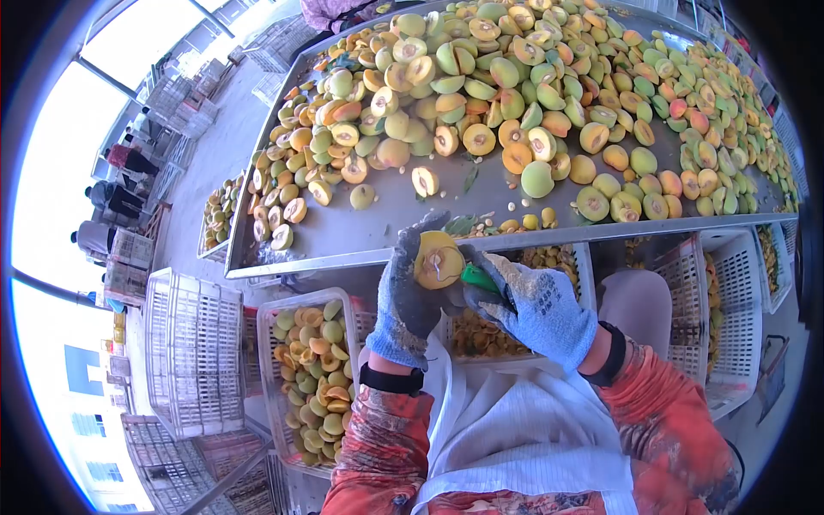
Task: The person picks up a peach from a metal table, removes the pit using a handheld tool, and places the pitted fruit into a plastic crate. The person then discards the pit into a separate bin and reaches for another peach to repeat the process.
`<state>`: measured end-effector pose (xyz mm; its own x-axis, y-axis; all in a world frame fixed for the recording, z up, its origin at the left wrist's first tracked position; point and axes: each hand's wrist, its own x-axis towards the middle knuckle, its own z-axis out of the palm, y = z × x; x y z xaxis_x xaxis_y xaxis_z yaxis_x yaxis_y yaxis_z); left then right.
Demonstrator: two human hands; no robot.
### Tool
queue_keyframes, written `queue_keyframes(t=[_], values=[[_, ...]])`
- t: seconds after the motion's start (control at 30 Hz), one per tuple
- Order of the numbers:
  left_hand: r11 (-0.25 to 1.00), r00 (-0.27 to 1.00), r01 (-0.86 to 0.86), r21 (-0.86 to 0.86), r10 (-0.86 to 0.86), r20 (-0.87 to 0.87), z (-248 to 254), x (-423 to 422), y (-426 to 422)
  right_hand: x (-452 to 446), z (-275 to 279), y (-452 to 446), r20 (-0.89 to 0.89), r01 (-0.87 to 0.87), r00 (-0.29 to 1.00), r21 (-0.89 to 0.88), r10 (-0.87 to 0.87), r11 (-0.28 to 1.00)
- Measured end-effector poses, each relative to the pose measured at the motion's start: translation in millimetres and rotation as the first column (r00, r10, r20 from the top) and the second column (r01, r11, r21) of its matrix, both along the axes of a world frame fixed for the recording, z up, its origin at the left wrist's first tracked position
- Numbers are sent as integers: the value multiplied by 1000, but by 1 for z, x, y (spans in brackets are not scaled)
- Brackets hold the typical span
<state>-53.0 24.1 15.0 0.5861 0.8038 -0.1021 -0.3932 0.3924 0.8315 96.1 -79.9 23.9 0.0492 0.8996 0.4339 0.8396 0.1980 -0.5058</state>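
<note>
My left hand [410, 296], in a blue and dark grey glove, is closed around a halved peach [439, 261] with its cut face toward me. My gloved right hand [536, 305] grips a green-handled pitting tool [479, 277]. The tool's thin metal end lies against the middle of the cut flesh. Both hands are close together just over the near edge of a metal table [395, 202]. Heaped across that table are many halved peaches [506, 77], several showing their stones.
Left of my lap, a white crate [266, 343] holds pitted halves. Another crate of small pieces [481, 336] sits below my hands. White crates [730, 318] stand at right, and stacked crates [196, 343] at left. Other people [116, 199] are in the background.
</note>
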Motion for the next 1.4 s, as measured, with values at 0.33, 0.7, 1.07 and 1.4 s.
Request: queue_keyframes(t=[0.33,0.7,1.07,1.4], values=[[810,758,-110,577,443,-478,5,-30,-35,-32,18,-21,-111,-166,983,-188,147,968],[775,780,-342,531,549,-300,20,-29,-58,-27,19,-19,-172,-294,951,-264,255,919],[182,608,-113,977,790,-77,30,-29,-64,-43,18,-31,-328,-346,901,-146,285,927],[808,849,-439,392,516,-111,19,-38,-79,-43,19,-37,-180,-260,958,-219,223,941]])
